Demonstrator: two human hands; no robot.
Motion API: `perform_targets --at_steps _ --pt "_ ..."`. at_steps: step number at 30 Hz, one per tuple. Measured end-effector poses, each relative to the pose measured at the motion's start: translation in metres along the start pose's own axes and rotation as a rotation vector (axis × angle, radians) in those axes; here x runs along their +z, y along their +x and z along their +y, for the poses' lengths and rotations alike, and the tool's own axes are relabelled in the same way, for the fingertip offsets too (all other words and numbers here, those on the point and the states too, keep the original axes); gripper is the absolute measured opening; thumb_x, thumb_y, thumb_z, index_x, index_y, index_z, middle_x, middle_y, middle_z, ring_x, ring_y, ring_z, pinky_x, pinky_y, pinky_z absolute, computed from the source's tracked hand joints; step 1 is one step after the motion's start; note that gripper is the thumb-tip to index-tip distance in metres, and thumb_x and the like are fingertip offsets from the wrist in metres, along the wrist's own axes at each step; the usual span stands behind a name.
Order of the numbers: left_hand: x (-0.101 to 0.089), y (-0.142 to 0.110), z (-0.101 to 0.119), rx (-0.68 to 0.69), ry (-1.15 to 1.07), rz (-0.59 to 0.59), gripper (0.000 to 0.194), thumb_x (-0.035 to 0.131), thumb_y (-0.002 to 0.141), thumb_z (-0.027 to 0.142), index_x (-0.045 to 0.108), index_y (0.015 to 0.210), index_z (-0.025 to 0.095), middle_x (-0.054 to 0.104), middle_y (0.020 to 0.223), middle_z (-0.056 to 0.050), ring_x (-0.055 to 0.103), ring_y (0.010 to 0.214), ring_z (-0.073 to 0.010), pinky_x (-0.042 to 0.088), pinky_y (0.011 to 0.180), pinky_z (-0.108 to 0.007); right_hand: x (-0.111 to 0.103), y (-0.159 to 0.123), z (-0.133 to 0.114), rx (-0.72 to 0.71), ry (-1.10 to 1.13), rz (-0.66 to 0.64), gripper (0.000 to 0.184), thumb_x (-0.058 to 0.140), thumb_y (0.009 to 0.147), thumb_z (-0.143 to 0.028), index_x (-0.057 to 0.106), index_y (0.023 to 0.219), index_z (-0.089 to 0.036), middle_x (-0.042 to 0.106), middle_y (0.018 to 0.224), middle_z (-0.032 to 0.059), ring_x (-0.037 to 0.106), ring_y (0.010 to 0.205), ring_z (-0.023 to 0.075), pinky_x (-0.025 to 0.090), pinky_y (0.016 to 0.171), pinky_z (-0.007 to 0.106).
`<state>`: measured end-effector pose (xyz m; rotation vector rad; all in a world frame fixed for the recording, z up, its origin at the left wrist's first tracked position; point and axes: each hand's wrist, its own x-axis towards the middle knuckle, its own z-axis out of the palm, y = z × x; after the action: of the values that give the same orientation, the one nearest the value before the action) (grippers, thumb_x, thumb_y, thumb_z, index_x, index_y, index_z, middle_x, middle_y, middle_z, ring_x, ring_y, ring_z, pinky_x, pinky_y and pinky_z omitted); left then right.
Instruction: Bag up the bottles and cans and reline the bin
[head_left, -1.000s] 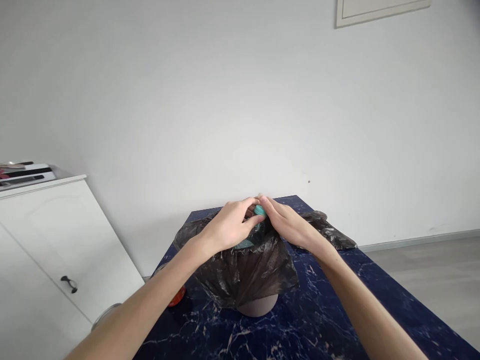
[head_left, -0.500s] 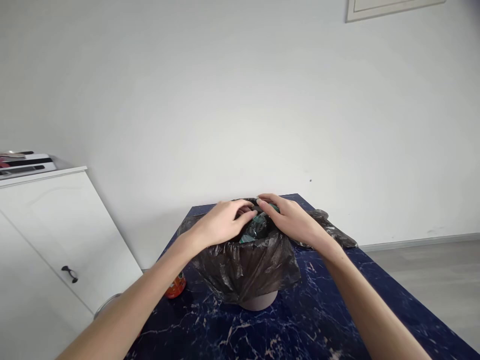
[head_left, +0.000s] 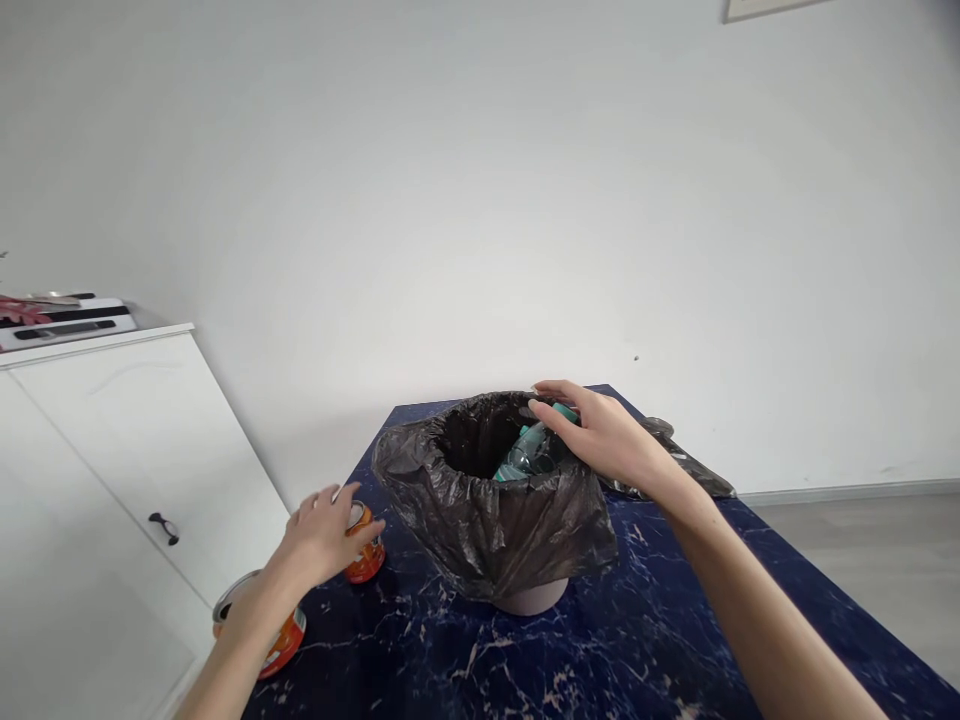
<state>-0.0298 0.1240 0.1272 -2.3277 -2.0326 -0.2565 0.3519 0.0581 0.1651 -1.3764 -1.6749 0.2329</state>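
Observation:
A small bin point(head_left: 534, 600) lined with a black plastic bag point(head_left: 487, 525) stands on the dark blue marbled table. Inside its mouth, toward the right, lie clear plastic bottles point(head_left: 529, 452) with teal parts. My right hand point(head_left: 589, 425) rests over the bin's right rim with fingers apart, near a teal cap; it appears to hold nothing. Left of the bin, my left hand point(head_left: 322, 535) reaches with spread fingers around an orange can point(head_left: 365, 560), partly covering it; firm contact cannot be made out. A second orange can point(head_left: 285, 640) sits nearer, partly behind my left forearm.
On the table's right lies another dark plastic bag point(head_left: 694, 470), beyond my right forearm. A white cabinet point(head_left: 112, 450) with a black handle stands at the left, with items stacked on top. The wall point(head_left: 480, 200) rises behind the table point(head_left: 420, 660).
My left hand has left the bin's mouth and moved left and down to the orange can. My right hand stays at the bin's right rim. Both cans now show more fully.

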Motion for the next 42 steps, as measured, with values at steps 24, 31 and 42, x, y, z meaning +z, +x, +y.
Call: perform_targets --at_steps 24,31,42 --pt "-0.124 -0.008 0.137 0.63 -0.446 0.579 0.049 0.073 0.092 0.045 0.062 0.138 0.029 0.06 0.147 -0.007 0.058 0.137 -0.0286 0.047 0.119 -0.047 0.0 0.002 0.003 -0.019 0.029 0.001 0.058 0.046 0.103 -0.06 0.063 0.142 -0.02 0.068 0.143 0.0135 0.062 0.133 0.0347 0.049 0.111 0.052" --pt "-0.098 0.03 0.171 0.728 -0.3 0.111 0.071 0.071 0.092 0.043 0.044 0.156 0.027 0.048 0.162 -0.011 0.049 0.147 -0.0317 0.042 0.121 -0.048 0.0 0.002 0.004 -0.029 0.044 0.002 0.057 0.048 0.103 -0.059 0.062 0.143 -0.022 0.067 0.143 0.014 0.062 0.134 0.0352 0.048 0.113 0.054" --pt "-0.088 0.022 0.167 0.682 -0.296 0.187 0.061 0.06 0.101 0.045 0.043 0.157 0.027 0.05 0.162 -0.011 0.053 0.144 -0.0316 0.046 0.117 -0.049 -0.003 -0.001 0.002 -0.019 0.032 -0.015 0.06 0.048 0.102 -0.06 0.059 0.146 -0.02 0.064 0.147 0.0138 0.059 0.137 0.0345 0.048 0.113 0.053"
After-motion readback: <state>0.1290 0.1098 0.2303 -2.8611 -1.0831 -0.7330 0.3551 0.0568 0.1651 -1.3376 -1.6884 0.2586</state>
